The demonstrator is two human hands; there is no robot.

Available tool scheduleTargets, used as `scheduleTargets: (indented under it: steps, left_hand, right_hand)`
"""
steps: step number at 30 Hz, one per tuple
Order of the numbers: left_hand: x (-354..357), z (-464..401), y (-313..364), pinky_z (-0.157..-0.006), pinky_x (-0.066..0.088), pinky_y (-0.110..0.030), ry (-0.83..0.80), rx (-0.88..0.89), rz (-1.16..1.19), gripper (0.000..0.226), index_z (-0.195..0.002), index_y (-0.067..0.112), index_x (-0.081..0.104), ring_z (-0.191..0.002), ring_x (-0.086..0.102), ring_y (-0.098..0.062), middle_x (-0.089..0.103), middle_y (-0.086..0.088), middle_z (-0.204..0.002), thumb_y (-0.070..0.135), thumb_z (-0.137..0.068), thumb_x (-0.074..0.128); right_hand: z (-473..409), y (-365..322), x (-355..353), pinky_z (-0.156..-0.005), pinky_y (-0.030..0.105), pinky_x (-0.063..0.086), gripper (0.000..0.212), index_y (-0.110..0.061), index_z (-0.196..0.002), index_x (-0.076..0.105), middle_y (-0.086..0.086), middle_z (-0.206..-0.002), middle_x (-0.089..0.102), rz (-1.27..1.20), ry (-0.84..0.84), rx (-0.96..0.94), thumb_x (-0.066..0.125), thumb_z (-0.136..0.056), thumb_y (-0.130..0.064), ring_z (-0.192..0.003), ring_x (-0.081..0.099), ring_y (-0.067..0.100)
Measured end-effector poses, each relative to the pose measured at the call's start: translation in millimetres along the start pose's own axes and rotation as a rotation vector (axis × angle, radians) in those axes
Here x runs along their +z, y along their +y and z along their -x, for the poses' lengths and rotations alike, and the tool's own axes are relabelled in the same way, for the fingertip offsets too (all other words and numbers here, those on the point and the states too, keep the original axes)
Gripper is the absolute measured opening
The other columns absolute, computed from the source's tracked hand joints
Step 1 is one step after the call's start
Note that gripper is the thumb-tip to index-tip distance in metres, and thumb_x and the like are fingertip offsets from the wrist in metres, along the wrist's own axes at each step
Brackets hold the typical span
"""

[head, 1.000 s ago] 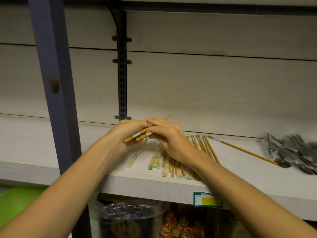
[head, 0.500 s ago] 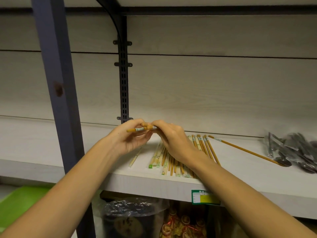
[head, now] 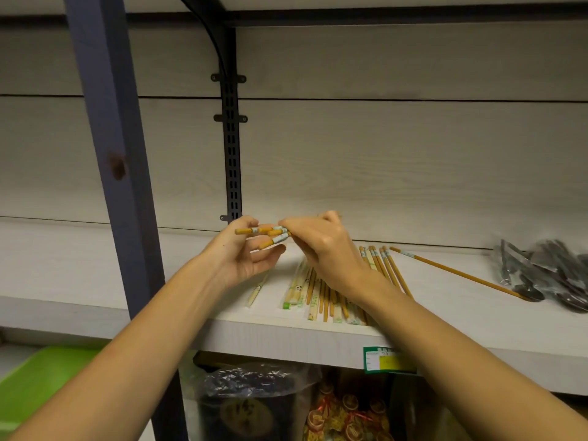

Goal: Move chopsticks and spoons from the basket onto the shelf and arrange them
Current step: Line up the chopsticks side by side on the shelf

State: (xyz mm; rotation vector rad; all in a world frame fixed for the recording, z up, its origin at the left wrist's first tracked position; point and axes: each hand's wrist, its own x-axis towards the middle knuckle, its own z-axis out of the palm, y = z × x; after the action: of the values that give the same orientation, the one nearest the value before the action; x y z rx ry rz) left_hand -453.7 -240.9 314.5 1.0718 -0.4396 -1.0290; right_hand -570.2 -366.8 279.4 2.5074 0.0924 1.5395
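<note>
My right hand (head: 321, 249) grips a few orange chopsticks (head: 270, 235) with white-green bands, held level above the shelf (head: 79, 265). My left hand (head: 241, 256) is cupped under their butt ends, thumb and fingertips touching them. Below my hands lies a row of chopsticks (head: 321, 294), some in clear panda-print wrappers, some bare orange. One wrapped chopstick (head: 256, 289) lies apart to the left. A single long chopstick (head: 458, 275) lies slanted to the right. Bagged metal spoons (head: 547, 272) are heaped at the far right.
A blue-grey post (head: 111, 154) stands just left of my left arm. A black slotted bracket (head: 234, 138) runs up the back wall. A green basket edge (head: 41, 370) shows at lower left. Bagged goods (head: 254, 405) fill the space below the shelf, with a price tag (head: 388, 359) on its edge.
The held chopsticks have turned from slanted to nearly level. My left hand has opened from around them, now cupping under their ends. Both hands sit a little higher.
</note>
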Motion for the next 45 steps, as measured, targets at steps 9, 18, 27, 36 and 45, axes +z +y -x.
scheduleTargets:
  steps: [9,18,27,36,45]
  left_hand:
    - [-27,-14,5,-0.062,0.049,-0.027,0.318,0.306,-0.424,0.023,-0.089,0.012,0.063,-0.065,0.059,-0.019,0.070,-0.007,-0.089,0.018,-0.094,0.042]
    - [-53,-34,-23,-0.084,0.036,-0.029,0.396,0.435,-1.026,0.035,-0.101,0.008,0.066,-0.100,0.053,-0.024,0.061,-0.003,-0.104,0.031,-0.099,0.040]
    - [-19,-13,-31,-0.078,0.056,-0.038,-0.203,0.479,-0.834,0.029,-0.118,0.027,0.056,-0.078,0.065,-0.021,0.068,-0.015,-0.097,0.029,-0.090,0.064]
    - [-28,-37,-44,-0.073,0.050,-0.031,-0.105,0.610,-1.361,0.024,-0.097,0.032,0.069,-0.081,0.060,-0.009,0.067,0.007,-0.085,0.052,-0.086,0.060]
    - [-26,-36,-47,-0.119,0.014,-0.045,-0.360,0.436,-1.544,0.069,-0.137,0.051,0.039,-0.147,0.006,-0.010,0.013,0.017,-0.158,0.082,-0.076,0.031]
  right_hand:
    - [-49,-3,-38,-0.062,0.049,0.054,0.017,-0.008,-0.106,0.071,0.021,-0.078,0.067,-0.375,0.343,0.445,0.061,-0.092,-0.010,-0.068,0.061,0.038]
    - [-56,-1,-31,-0.065,0.031,0.061,0.012,0.003,-0.091,0.067,0.017,-0.085,0.069,-0.918,0.258,1.216,0.068,-0.088,-0.008,-0.075,0.071,0.023]
    - [-30,24,9,-0.053,0.026,0.059,0.013,-0.001,-0.087,0.060,0.015,-0.081,0.068,-0.959,0.161,1.433,0.072,-0.084,-0.005,-0.056,0.070,0.016]
    - [-2,52,-1,-0.053,0.031,0.038,0.057,-0.009,-0.061,0.052,0.005,-0.058,0.049,-0.051,-0.598,1.033,0.059,-0.085,-0.060,-0.059,0.051,0.021]
    - [77,81,-125,-0.109,0.040,0.036,0.063,-0.025,-0.140,0.048,-0.001,-0.144,0.050,0.100,-0.716,0.844,0.048,-0.088,-0.062,-0.132,0.045,0.019]
